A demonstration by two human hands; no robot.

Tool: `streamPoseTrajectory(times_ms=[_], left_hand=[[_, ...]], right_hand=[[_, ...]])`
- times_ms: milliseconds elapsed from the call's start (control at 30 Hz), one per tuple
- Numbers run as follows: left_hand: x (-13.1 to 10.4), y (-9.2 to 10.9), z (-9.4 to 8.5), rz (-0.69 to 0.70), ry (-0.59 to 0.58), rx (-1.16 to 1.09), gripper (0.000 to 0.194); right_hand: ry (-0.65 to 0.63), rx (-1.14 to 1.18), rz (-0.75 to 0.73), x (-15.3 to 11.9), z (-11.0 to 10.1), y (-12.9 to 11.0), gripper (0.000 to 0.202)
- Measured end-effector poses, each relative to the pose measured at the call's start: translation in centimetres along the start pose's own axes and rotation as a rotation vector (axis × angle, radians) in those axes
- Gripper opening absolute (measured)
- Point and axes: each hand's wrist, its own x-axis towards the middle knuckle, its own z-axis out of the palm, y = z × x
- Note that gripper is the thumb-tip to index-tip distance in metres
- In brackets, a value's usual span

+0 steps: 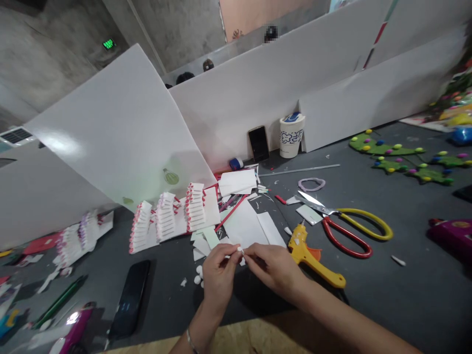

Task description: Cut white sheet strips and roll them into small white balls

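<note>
My left hand [218, 271] and my right hand [273, 268] meet above the front part of the dark table. Between their fingertips is a small white piece [240, 249], too small to make out its kind. Both hands are pinched closed on it. Several small white round pieces [198, 276] lie just left of my left hand. Beyond my fingers there are white paper sheets [243, 221]. A yellow glue gun [313, 258] rests beside my right hand, its nozzle pointing away from me. Farther right are scissors [337, 212] with one red and one yellow handle, blades apart.
White cards with rows of small red-tipped pieces [167, 219] stand left of the paper. A black phone [131, 297] lies at front left. A paper cup [291, 136] and another phone [258, 143] stand against the white divider [269, 93]. Green dotted shapes [387, 147] lie at right.
</note>
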Motion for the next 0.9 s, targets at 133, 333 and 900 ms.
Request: streamPoseTrajectory(times_ms=[133, 333, 900], left_hand=[[-0.09, -0.38, 0.00, -0.007, -0.035, 0.023, 0.011], [0.03, -0.30, 0.20, -0.032, -0.068, -0.059, 0.013], [-0.34, 0.03, 0.37, 0.329, -0.040, 0.254, 0.019]], right_hand=[[0.012, -0.031, 0.011, -0.02, 0.14, 0.10, 0.019], [-0.020, 0.022, 0.063, -0.04, 0.09, -0.08, 0.019], [0.019, 0.040, 0.127, -0.03, 0.36, 0.29, 0.018]])
